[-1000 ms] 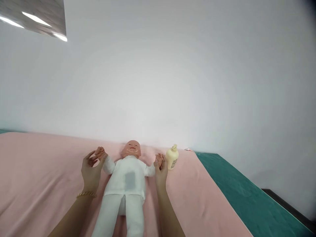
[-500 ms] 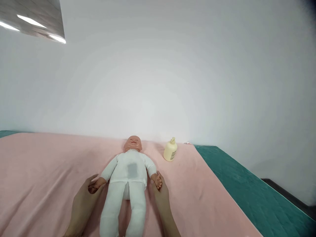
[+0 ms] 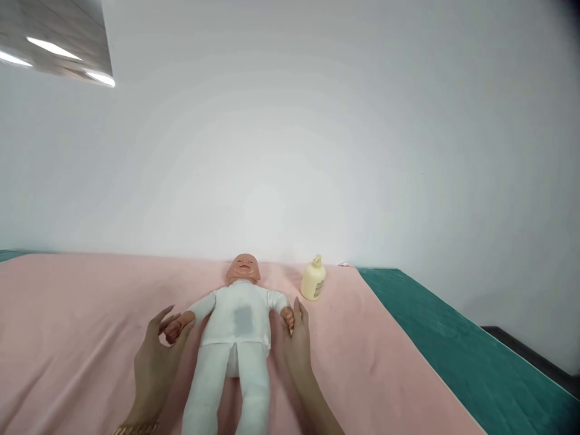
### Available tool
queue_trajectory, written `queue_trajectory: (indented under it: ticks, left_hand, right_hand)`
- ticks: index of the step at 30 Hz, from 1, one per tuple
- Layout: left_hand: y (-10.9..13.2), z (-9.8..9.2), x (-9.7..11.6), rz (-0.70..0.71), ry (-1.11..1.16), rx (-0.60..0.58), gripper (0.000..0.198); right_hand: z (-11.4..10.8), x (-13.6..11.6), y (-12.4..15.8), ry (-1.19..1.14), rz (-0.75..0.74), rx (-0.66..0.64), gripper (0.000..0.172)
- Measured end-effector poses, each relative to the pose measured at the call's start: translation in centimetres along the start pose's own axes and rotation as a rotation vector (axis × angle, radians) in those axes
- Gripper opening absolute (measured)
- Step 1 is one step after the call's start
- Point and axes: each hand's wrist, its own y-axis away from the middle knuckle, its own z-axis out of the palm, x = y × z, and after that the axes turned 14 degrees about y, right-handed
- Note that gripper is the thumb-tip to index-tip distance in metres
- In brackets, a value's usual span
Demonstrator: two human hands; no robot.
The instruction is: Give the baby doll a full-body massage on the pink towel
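Observation:
A baby doll (image 3: 224,314) with a white cloth body and a grey patch on its chest lies on its back, head toward the wall. My left hand (image 3: 156,359) curls its thumb and fingers round the doll's hand (image 3: 179,326) on the left side. On the other side, my right hand (image 3: 299,347) grips the doll's other hand (image 3: 287,315) between thumb and fingers. Both doll arms are spread out to the sides. The lower ends of its legs run out of view.
A pink sheet (image 3: 104,308) lies under the doll over a green mattress (image 3: 453,338). A pale yellow pump bottle (image 3: 312,281) stands to the right of the doll's head. A white wall (image 3: 290,151) rises behind the bed, and a dark rail (image 3: 525,350) runs at the right.
Both my hands have moved a little toward the doll's head, and the doll's arms have come up and outward with them. The view has shifted slightly.

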Motion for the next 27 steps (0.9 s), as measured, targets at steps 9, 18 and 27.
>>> queue_trajectory:
  ticks: [9, 18, 27]
  left_hand:
    - [-6.5, 5.0, 1.0, 0.095, 0.355, -0.095, 0.072]
    - [-11.9, 9.8, 0.4, -0.166, 0.47, -0.279, 0.06]
    - [-13.9, 12.7, -2.5, -0.15, 0.324, -0.359, 0.056]
  right_hand:
    - [3.5, -1.2, -8.1, -0.094, -0.18, -0.018, 0.048]
    - [7.3, 3.2, -13.5, -0.276, 0.062, -0.143, 0.064]
    - [8.4, 4.7, -14.8, -0.061, 0.101, -0.233, 0.054]
